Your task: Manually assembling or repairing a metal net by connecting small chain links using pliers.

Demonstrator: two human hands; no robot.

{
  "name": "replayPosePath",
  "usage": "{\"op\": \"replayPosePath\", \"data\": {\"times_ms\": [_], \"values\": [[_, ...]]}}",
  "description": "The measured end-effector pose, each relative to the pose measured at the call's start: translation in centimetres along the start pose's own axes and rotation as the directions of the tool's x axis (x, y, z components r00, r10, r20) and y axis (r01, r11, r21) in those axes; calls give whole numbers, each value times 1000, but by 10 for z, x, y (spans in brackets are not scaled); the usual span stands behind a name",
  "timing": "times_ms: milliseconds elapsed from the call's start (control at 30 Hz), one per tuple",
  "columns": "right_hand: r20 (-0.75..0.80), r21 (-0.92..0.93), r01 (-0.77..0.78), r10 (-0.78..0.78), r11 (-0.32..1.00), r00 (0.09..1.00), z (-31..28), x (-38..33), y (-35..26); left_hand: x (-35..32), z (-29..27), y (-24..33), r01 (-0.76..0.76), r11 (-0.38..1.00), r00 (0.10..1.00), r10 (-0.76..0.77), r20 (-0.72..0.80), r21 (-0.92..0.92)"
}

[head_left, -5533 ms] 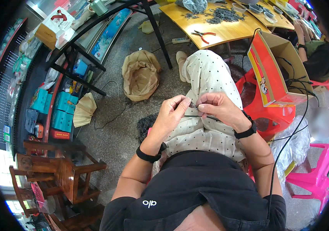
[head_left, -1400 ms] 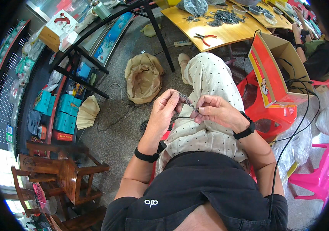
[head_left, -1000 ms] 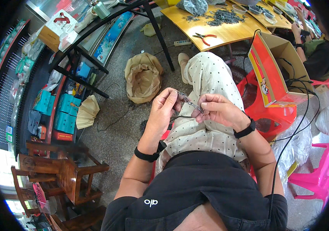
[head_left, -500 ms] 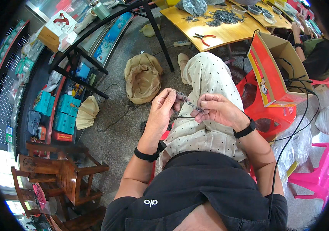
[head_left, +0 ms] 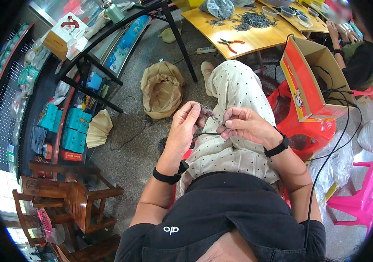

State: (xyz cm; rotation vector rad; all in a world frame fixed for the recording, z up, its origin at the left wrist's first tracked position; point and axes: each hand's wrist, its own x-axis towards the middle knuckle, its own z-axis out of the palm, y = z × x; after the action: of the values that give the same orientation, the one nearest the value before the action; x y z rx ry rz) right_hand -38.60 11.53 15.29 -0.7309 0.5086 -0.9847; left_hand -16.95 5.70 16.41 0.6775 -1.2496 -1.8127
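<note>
A short dark metal chain (head_left: 212, 116) stretches between my two hands above my lap. Its left end is pinched by the thumb and fingers of my left hand (head_left: 188, 118). My right hand (head_left: 243, 124) closes thumb and forefinger on the other end, where the fingertips partly hide the links. On the wooden table (head_left: 204, 27) ahead lie a heap of dark metal pieces (head_left: 254, 20) and red-handled pliers (head_left: 231, 45), both apart from my hands.
An open brown paper bag (head_left: 162, 94) stands on the floor ahead-left. A cardboard box (head_left: 298, 83) with cables sits on a red stool (head_left: 309, 131) at right. A pink stool (head_left: 361, 192) is farther right, a wooden chair (head_left: 77, 196) at left. Another person (head_left: 361, 63) sits at far right.
My right thumb and fingers have drawn closer together over the chain's end. My left hand has barely moved. The co-worker's hands at far right have shifted.
</note>
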Motion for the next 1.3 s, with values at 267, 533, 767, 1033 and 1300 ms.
{"op": "replayPosePath", "data": {"times_ms": [267, 533, 767, 1033, 1300], "values": [[-46, -98, 30, -34, 995, 998, 16, 1, 0, -1, 10, 0, 17, 999, 1000, -16, -24, 35], [-77, -407, 83, -125, 909, 989, 15, 4, 9, -3, 16, -3, 1, 968, 1000, 3, -14, 252], [-50, -409, 139, -174, 902, 983, 11, 1, 5, -5, 25, 7, -1, 952, 999, 16, -49, 307], [-113, -492, 186, -274, 851, 955, 12, 0, -1, -3, 11, -1, -23, 936, 1000, 18, 18, 350], [-127, -794, 180, -449, 580, 885, 16, -4, -2, -4, 9, -2, 61, 963, 997, -69, 18, 263]]}}
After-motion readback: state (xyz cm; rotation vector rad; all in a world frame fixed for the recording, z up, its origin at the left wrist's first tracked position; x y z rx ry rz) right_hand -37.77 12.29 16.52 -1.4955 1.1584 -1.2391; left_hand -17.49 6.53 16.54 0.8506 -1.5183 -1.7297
